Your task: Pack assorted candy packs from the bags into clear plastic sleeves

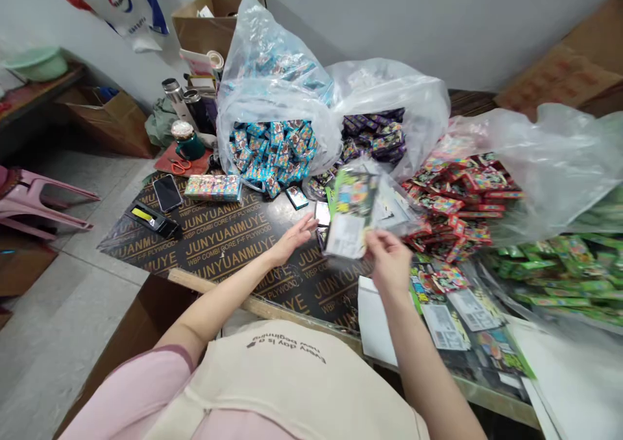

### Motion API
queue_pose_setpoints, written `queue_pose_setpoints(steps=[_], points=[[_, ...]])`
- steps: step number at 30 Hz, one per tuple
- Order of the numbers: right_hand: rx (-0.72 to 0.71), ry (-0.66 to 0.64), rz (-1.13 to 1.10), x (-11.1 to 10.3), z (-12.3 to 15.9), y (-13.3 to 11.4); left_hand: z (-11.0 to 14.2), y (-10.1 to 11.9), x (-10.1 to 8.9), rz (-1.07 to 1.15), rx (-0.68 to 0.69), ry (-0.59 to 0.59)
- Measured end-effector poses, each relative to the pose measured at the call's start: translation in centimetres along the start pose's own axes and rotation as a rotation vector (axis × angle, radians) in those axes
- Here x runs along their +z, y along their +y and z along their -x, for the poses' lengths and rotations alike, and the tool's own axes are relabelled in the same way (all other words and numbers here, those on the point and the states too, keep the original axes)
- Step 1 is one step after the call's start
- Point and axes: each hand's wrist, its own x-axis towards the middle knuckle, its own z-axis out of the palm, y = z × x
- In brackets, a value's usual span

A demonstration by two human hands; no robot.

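My right hand [390, 263] grips a flat printed card package [346, 232] by its lower right edge; it is green and black with a white text panel, blurred by motion. My left hand [293, 240] reaches forward with fingers stretched and nothing in it. Its fingertips are beside a small white-faced packet [322, 214]; whether they touch it I cannot tell. A small blue-edged packet [296, 197] lies farther back. Behind the held package is a clear plastic bag [396, 206] with pale pieces in it. More flat printed packages [445, 326] lie to the right of my right forearm.
Plastic bags at the back spill blue packets [275, 151], purple packets [374, 135], red packets [462, 193] and green packets [574, 271]. On the left of the plywood table [228, 232] are a phone [167, 192], a black tape-like tool [152, 219], orange scissors [180, 165] and several drink containers.
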Motion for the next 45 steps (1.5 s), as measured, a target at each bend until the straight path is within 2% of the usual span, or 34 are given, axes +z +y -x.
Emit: queue_pose_setpoints(steps=[2,3,4,5,7,9,11,13,15,21,24,28,30,33,34,35,39,41,43,45], points=[[0.161,-0.272,-0.035,1.5,3.5,-0.2,0.6,0.3,1.6,0.319,-0.091,-0.081],[0.188,-0.372,0.019,2.0,4.8,-0.2,1.0,0.4,2.3,0.419,-0.158,-0.119],[0.165,-0.417,0.108,2.4,5.7,-0.3,1.4,0.5,2.8,0.475,-0.224,-0.142],[0.094,-0.397,0.212,2.5,6.2,-0.5,1.9,0.4,3.2,0.487,-0.276,-0.143],[-0.135,-0.229,0.382,2.2,6.1,-1.1,2.8,0.2,3.5,0.415,-0.313,-0.087],[-0.362,-0.066,0.415,1.6,5.4,-2.2,3.4,-0.3,3.3,0.282,-0.304,-0.064],[-0.478,-0.076,0.36,1.1,4.5,-3.3,3.8,-1.0,3.1,0.176,-0.314,-0.117],[-0.497,-0.176,0.328,0.8,3.8,-4.1,4.0,-1.5,2.9,0.123,-0.337,-0.177],[-0.499,-0.284,0.33,0.6,3.3,-4.6,4.1,-1.5,2.8,0.094,-0.344,-0.187],[-0.587,-0.698,0.396,-0.5,2.6,-4.8,4.2,1.3,2.6,0.005,-0.266,-0.231],[-0.517,-0.806,0.506,-0.9,2.4,-4.7,4.4,2.1,2.6,-0.029,-0.265,-0.218],[-0.425,-0.823,0.515,-0.8,2.3,-4.4,4.5,1.7,2.7,-0.069,-0.344,-0.176],[-0.391,-0.719,0.476,-0.3,2.3,-4.1,4.4,1.5,2.7,-0.093,-0.323,-0.127],[-0.322,-0.393,0.358,0.6,2.8,-3.1,4.0,1.7,2.8,-0.086,-0.281,-0.028],[-0.272,-0.304,0.292,1.0,3.0,-2.7,3.9,1.8,2.7,-0.074,-0.271,-0.002],[-0.2,-0.268,0.213,1.3,3.2,-2.2,3.9,1.9,2.7,-0.068,-0.258,0.02],[0.117,-0.46,-0.034,1.9,3.9,-0.6,4.1,1.8,2.4,-0.261,-0.204,0.059],[0.165,-0.453,-0.094,1.9,4.1,-0.3,4.0,1.4,2.4,-0.384,-0.193,0.081],[0.214,-0.459,-0.153,1.6,4.5,-0.1,3.8,0.9,2.4,-0.406,-0.169,0.138],[0.301,-0.621,-0.189,1.3,5.1,0.2,3.5,0.5,2.3,-0.357,-0.139,0.206]])
